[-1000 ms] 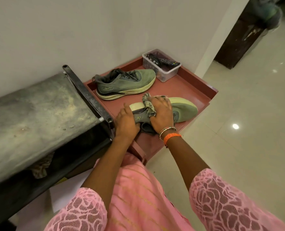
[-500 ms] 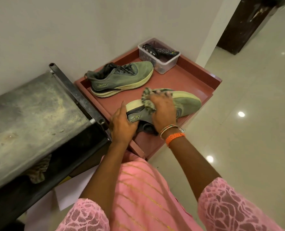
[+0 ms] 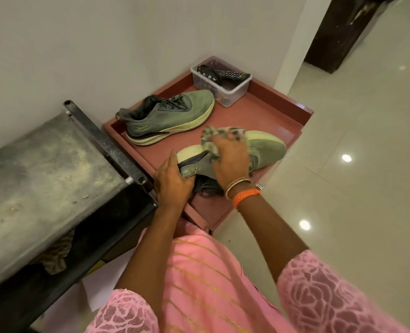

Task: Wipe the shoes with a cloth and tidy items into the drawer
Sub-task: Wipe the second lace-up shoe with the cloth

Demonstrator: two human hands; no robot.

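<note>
On the red tray (image 3: 266, 109): two green shoes.
Near shoe (image 3: 266, 150): tipped on its side at the tray's front edge.
Left hand (image 3: 172, 181): fingers curled round its heel.
Right hand (image 3: 230, 159): presses a bunched cloth (image 3: 211, 138) on its upper.
Far shoe (image 3: 170, 116): upright, by the wall.
Plastic box (image 3: 223, 92): back corner.

Left hand (image 3: 172, 181) gripping tilted shoe (image 3: 266, 147), right hand (image 3: 230, 159) pressing cloth (image 3: 211, 138)

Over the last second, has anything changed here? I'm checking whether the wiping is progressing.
The right hand with the cloth shifted slightly along the tilted shoe, from its side up toward the sole edge. Nothing was picked up or let go. The left hand keeps gripping the heel; the other shoe and the plastic box stayed put on the red tray.
</note>
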